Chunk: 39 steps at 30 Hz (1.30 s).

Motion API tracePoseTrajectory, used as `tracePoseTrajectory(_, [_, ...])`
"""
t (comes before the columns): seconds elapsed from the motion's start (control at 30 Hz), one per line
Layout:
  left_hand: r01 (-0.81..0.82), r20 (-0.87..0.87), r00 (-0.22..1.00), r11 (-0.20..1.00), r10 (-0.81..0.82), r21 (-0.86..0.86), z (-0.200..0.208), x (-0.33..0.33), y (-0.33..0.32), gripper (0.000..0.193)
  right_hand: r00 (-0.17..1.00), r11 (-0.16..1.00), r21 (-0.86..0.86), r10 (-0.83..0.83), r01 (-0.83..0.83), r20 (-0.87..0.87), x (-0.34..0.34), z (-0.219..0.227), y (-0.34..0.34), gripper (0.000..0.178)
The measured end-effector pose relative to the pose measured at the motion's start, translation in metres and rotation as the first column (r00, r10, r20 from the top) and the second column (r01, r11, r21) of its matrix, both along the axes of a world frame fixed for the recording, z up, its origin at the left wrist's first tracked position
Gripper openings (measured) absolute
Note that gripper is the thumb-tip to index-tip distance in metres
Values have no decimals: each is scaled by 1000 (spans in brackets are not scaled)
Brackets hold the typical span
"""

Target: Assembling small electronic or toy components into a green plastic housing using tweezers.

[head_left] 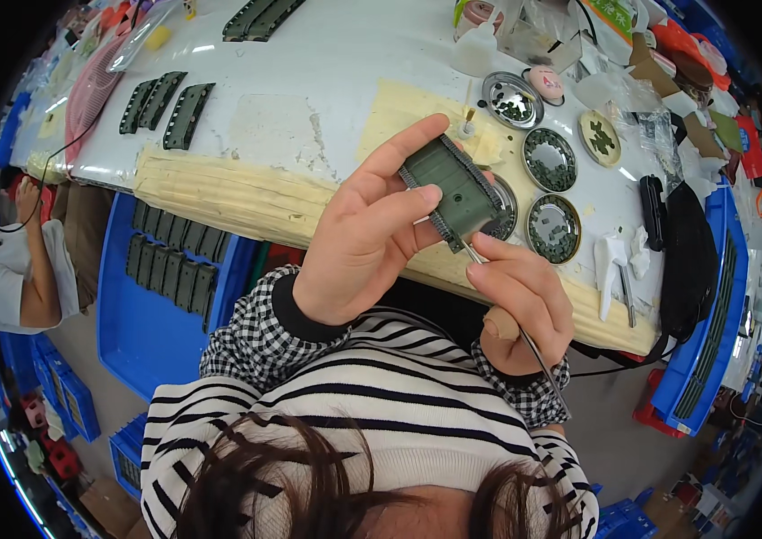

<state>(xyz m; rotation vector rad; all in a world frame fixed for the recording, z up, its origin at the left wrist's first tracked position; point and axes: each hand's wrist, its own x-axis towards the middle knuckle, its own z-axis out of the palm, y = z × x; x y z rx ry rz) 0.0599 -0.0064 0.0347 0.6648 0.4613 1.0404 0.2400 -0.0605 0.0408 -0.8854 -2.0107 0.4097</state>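
Note:
My left hand (349,229) grips a dark green moulded plastic piece (463,202) with toothed long edges and a small dark hole. Its thumb lies across the near face while the fingers support the far side. In my right hand (529,296) are slim metal tweezers (540,355), their tip meeting the lower corner of the green piece. What the tip grips there, if anything, is too small to make out. A beige wrap covers one finger of this hand. Beyond the piece stand round metal dishes (573,216) holding small green parts.
More green pieces (188,117) lie at the table's left and far side. A blue bin (120,332) with rows of them sits below left; another blue bin (722,234) is at right. Yellow padding (219,193) lines the table edge. A person (26,269) sits at far left.

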Motion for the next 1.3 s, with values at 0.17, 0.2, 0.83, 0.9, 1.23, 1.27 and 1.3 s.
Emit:
tracePoseTrajectory(0.17, [-23, 19, 1000, 999, 24, -28, -1, 2, -3, 56, 999, 999, 21, -31, 32, -32, -2, -5, -2, 33])
tracePoseTrajectory(0.2, [-28, 26, 999, 999, 29, -33, -2, 3, -4, 56, 999, 999, 21, -42, 43, -26, -3, -7, -4, 33])
tracePoseTrajectory(0.83, [-38, 52, 998, 999, 39, -27, -9, 2, -5, 55, 997, 997, 32, -69, 69, -18, -6, -16, -5, 32])
tracePoseTrajectory(0.9, [-49, 54, 997, 999, 50, -24, -10, 3, -5, 55, 997, 997, 32, -68, 69, -23, -6, -17, -4, 30])
tracePoseTrajectory(1.23, [9, 54, 999, 999, -7, -44, -9, -4, -2, 55, 969, 999, -12, -54, 53, -242, -3, -24, -4, 29])
tracePoseTrajectory(1.27, [26, 62, 998, 998, -22, -64, -11, -6, 0, 55, 943, 998, -38, -65, 56, -325, -3, -25, -5, 31])
tracePoseTrajectory(1.3, [43, 68, 997, 996, -37, -81, -12, -8, 2, 55, 910, 997, -56, -74, 56, -409, -2, -26, -6, 34])
